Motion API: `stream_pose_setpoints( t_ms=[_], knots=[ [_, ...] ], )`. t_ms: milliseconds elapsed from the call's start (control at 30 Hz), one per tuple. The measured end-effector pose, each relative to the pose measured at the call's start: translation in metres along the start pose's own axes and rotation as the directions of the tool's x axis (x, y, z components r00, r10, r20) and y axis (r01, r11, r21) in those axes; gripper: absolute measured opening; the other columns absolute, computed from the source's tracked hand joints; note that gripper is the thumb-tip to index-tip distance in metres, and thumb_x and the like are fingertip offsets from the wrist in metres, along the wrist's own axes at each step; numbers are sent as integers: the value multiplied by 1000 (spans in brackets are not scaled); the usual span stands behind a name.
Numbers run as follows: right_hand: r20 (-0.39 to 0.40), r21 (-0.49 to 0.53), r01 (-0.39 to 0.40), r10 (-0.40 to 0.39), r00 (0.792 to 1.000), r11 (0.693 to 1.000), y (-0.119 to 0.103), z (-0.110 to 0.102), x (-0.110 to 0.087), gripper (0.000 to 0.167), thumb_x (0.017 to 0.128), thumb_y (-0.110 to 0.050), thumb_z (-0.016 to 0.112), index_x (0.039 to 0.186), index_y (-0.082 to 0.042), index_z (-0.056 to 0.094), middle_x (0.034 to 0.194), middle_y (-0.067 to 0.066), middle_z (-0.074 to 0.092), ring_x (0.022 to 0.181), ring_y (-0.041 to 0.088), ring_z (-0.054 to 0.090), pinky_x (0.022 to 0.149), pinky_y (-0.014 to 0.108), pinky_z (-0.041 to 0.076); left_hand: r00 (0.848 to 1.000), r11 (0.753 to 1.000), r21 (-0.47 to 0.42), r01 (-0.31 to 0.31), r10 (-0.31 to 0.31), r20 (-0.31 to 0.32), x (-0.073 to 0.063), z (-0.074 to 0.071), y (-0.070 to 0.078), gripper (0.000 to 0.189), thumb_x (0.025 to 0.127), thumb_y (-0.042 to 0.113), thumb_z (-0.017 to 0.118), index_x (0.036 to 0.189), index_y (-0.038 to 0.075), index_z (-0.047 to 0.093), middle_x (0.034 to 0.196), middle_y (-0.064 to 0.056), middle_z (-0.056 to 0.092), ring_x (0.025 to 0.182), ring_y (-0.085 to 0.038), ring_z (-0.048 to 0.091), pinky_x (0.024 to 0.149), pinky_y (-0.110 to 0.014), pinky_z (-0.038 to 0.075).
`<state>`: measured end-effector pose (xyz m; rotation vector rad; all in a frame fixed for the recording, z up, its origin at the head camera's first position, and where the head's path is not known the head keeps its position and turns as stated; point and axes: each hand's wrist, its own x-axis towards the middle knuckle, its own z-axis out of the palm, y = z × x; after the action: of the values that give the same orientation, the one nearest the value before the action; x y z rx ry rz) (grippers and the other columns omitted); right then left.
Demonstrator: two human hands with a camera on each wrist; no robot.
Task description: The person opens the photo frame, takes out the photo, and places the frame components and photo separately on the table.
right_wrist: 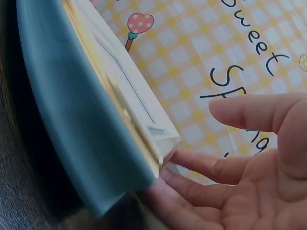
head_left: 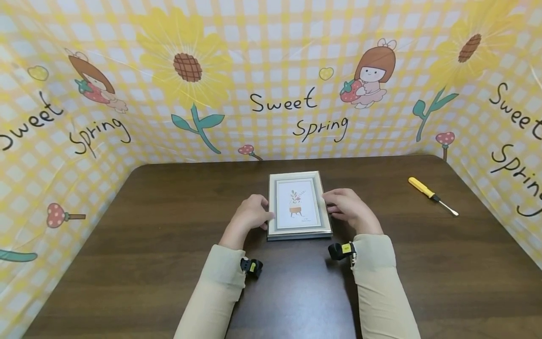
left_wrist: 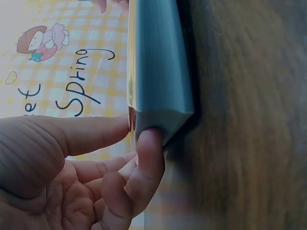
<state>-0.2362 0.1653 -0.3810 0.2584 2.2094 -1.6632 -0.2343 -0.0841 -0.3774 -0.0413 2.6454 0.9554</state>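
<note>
A picture frame (head_left: 298, 202) with a pale border and a drawing of a potted plant lies face up before me. The left hand (head_left: 251, 212) holds its left side. In the left wrist view, the thumb lies against the gilded front edge and a curled finger presses the blue-grey side (left_wrist: 160, 57) near a corner. At the opposite side is the right hand (head_left: 349, 207). Its fingers (right_wrist: 206, 165) touch the frame's edge near a corner in the right wrist view, while the thumb stands apart from it. Whether the frame's underside is lifted, I cannot tell.
On the brown table (head_left: 169, 263), a screwdriver (head_left: 433, 196) with a yellow handle lies to the right, beyond the right hand. A yellow checked cloth (head_left: 279, 56) with flowers and lettering rises behind the table and along both sides.
</note>
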Motion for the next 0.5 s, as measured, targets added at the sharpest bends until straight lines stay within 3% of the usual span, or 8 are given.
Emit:
stream_pose_setpoints(
  t_ms=[233, 500],
  knots=[
    [23, 211, 20, -26, 999, 977, 5, -11, 0, 57, 104, -18, 46, 150, 10, 27, 113, 9, 59, 80, 7, 64, 79, 22, 54, 1000, 1000, -11, -2, 2, 5, 2, 1, 0, 45, 92, 21, 71, 130, 0, 58, 104, -15, 71, 61, -14, 70, 85, -40, 53],
    [78, 334, 4, -32, 996, 943, 8, -14, 1, 56, 103, -12, 46, 150, 11, 24, 90, -3, 62, 75, 7, 63, 72, 20, 55, 1000, 1000, -6, -10, 10, 11, 2, 2, -1, 46, 93, 21, 71, 132, 1, 57, 90, -10, 71, 61, -14, 69, 84, -40, 52]
  ],
)
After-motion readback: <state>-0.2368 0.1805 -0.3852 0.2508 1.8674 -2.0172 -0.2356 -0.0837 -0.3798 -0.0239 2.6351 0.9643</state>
